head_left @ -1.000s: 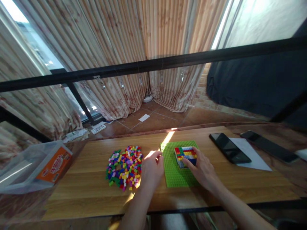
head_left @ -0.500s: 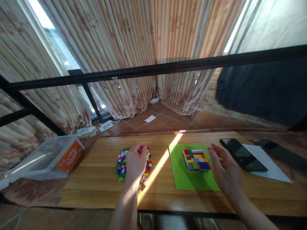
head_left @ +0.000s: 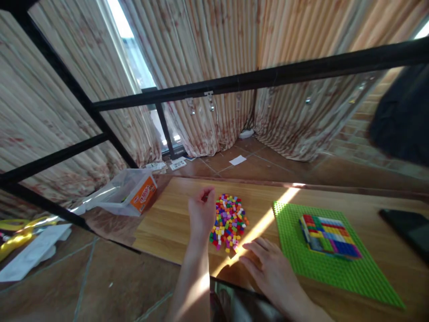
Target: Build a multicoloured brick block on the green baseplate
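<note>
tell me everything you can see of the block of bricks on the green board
The block of bricks is a low, roughly rectangular slab of plastic-looking pieces, its top a patchwork including red, green, yellow, white and blue. It lies flat on the green board, set in from the edges, with bare board around it. Only the board is seen touching it; blur hides the individual studs and whether it is pressed on.

Pleated curtains (head_left: 214, 40) behind black rail (head_left: 234, 83); brown tiled floor (head_left: 50, 295); sunlight strip (head_left: 264, 222) across wooden table (head_left: 164, 223).
</note>
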Demonstrator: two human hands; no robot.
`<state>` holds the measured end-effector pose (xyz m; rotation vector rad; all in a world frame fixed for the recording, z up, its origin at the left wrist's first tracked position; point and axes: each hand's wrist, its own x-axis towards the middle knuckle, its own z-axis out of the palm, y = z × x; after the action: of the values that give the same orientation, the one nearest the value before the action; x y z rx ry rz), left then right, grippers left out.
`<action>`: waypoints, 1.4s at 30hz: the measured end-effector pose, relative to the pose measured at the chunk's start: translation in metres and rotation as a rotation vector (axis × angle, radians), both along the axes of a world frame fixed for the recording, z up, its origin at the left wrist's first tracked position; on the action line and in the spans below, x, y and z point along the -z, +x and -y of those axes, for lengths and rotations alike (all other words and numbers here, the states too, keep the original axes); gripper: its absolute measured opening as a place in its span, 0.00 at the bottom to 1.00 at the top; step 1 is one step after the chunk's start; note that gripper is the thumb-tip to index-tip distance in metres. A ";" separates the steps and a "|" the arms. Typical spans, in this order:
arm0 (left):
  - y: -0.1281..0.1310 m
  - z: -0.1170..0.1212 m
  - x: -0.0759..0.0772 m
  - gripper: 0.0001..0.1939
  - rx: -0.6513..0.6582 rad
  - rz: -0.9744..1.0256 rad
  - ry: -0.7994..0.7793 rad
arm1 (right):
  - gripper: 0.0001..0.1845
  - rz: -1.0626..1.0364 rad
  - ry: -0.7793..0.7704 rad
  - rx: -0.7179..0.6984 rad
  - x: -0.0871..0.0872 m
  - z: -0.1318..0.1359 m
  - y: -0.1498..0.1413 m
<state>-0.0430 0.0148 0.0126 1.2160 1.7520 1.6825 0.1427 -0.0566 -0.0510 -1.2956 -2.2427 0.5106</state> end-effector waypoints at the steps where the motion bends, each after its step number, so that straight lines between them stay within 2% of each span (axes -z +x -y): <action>1: -0.001 0.000 0.000 0.10 -0.002 -0.010 -0.001 | 0.08 0.020 0.011 0.023 0.001 0.000 -0.006; 5: -0.013 0.001 -0.002 0.10 -0.042 0.024 0.011 | 0.05 0.135 0.068 0.109 0.004 -0.001 -0.025; 9: -0.037 0.001 -0.002 0.15 -0.137 0.083 -0.022 | 0.05 0.193 0.114 0.115 0.009 -0.001 -0.031; 13: -0.062 0.004 0.004 0.18 -0.141 -0.108 -0.170 | 0.08 0.190 0.111 0.096 0.011 -0.008 -0.024; 16: -0.070 0.010 0.009 0.14 -0.069 -0.218 -0.253 | 0.11 0.191 0.086 0.111 0.010 -0.016 -0.015; 20: -0.056 0.015 0.014 0.08 0.115 -0.390 -0.340 | 0.10 0.180 0.067 0.149 0.007 -0.022 -0.009; 22: -0.041 0.015 0.016 0.08 0.187 -0.479 -0.378 | 0.10 0.160 0.060 0.163 0.005 -0.023 -0.009; 27: -0.007 0.009 0.023 0.11 0.275 -0.660 -0.449 | 0.12 0.154 0.049 0.172 0.003 -0.023 -0.009; 32: 0.005 0.003 0.028 0.12 0.250 -0.781 -0.522 | 0.12 0.149 0.015 0.182 0.001 -0.024 -0.004; 42: 0.008 0.002 0.023 0.08 0.255 -0.935 -0.582 | 0.10 0.070 -0.105 0.208 -0.013 -0.023 0.003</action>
<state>-0.0355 0.0131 -0.0108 1.9468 2.1968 0.3504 0.1456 -0.0335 -0.0377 -1.6016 -2.1286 0.5187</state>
